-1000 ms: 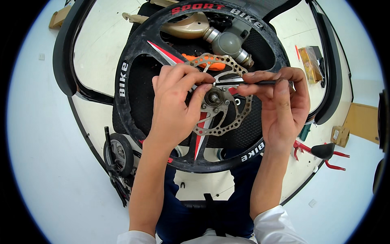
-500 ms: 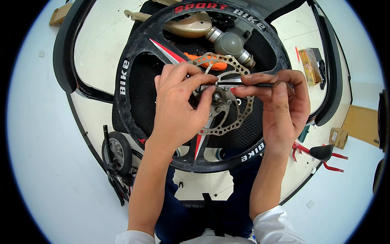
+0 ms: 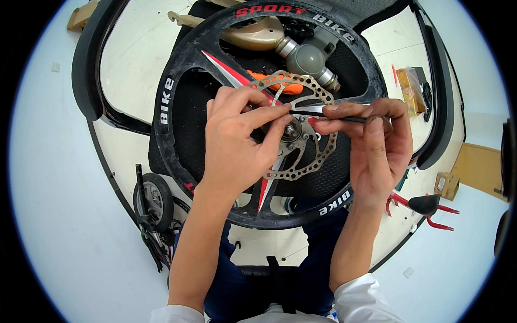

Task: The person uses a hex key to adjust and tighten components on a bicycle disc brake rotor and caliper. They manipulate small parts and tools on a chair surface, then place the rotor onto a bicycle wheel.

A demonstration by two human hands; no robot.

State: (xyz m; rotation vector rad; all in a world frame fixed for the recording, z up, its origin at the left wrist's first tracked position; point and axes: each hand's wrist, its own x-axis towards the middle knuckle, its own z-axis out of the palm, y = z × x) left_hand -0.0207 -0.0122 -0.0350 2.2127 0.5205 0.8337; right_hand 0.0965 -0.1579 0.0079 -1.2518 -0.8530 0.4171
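Note:
A black bicycle wheel (image 3: 186,51) with red and silver spokes lies flat on a chair seat before me. A silver brake disc (image 3: 293,175), its rim drilled with holes, sits around the hub axle (image 3: 291,130) at the wheel's middle. My right hand (image 3: 381,148) is closed on a thin black hex key (image 3: 309,113), held nearly level above the disc and pointing left. My left hand (image 3: 234,134) pinches thumb and index finger at the key's tip, beside the hub. Whatever sits between those fingertips is too small and covered to make out.
Under the wheel's openings lie an orange-handled tool (image 3: 291,87) and a gold and grey metal part (image 3: 306,58). Black chair armrests (image 3: 86,70) curve up on both sides. On the floor are a small wheel (image 3: 156,199), a red forked part (image 3: 442,210) and a cardboard box (image 3: 447,185).
Both hands keep their grips near the hub. My left fingertips have drawn closer together, and the right end of the hex key has dipped slightly. The view has shifted a little.

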